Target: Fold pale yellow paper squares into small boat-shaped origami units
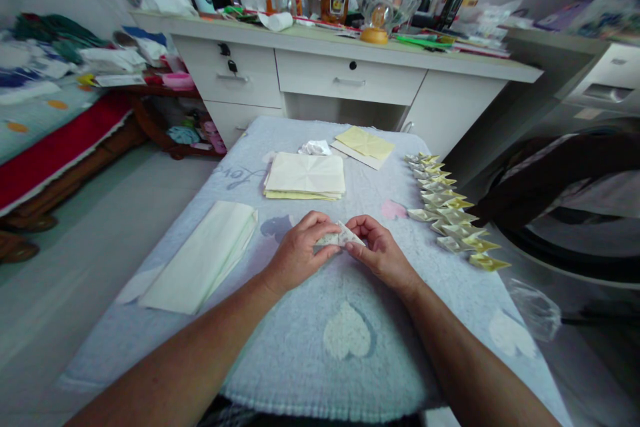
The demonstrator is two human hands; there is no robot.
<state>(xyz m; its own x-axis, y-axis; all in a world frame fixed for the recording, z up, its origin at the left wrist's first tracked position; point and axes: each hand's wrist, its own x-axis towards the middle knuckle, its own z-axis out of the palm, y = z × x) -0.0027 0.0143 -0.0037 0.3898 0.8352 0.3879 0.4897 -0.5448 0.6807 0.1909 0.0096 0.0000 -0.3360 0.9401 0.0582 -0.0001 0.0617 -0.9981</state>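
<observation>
A small folded piece of paper (pixel 344 235), pale and pointed at its right end, is held between my two hands over the middle of the table. My left hand (pixel 306 247) pinches its left part between thumb and fingers. At its right corner, my right hand (pixel 379 248) grips with thumb and curled fingers. Beyond my hands lies a stack of creased cream and yellow paper sheets (pixel 306 175). Several folded paper boats (pixel 453 213), white and yellow, stand in rows along the table's right side.
A long folded pale sheet (pixel 203 260) lies left on the cloth-covered table (pixel 300 360). Toward the back are crumpled white paper (pixel 315 147) and yellow and white sheets (pixel 364 145). Behind stands a cluttered white desk (pixel 350 73); a washing machine (pixel 575 167) is right, a bed (pixel 50 120) left.
</observation>
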